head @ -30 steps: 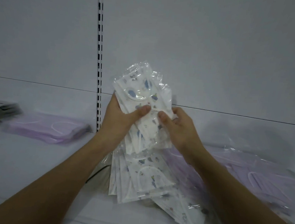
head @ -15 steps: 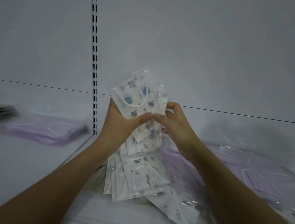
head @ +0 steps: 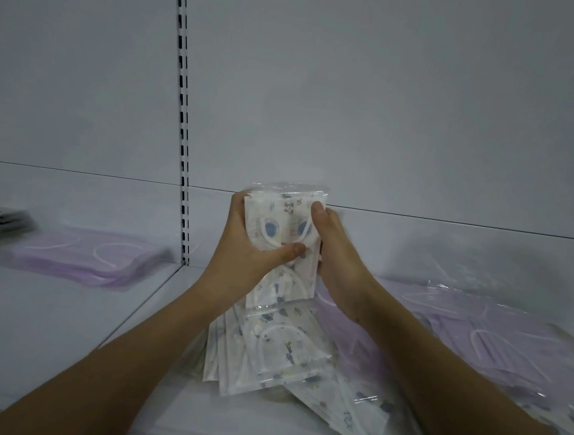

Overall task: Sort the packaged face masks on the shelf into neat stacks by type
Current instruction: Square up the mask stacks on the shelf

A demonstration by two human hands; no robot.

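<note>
I see both hands clamped on an upright bundle of printed masks above the shelf: left hand curled round its left edge, thumb across the front; right hand squeezing the right edge, its fingers hidden behind. I can't count the packs. More printed packs sprawl below; blurred purple stack left, loose purple packs right, cut off

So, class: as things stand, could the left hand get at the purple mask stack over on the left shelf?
Probably not yet: the path to the purple mask stack looks open, but the left hand grips the printed mask bundle.
</note>
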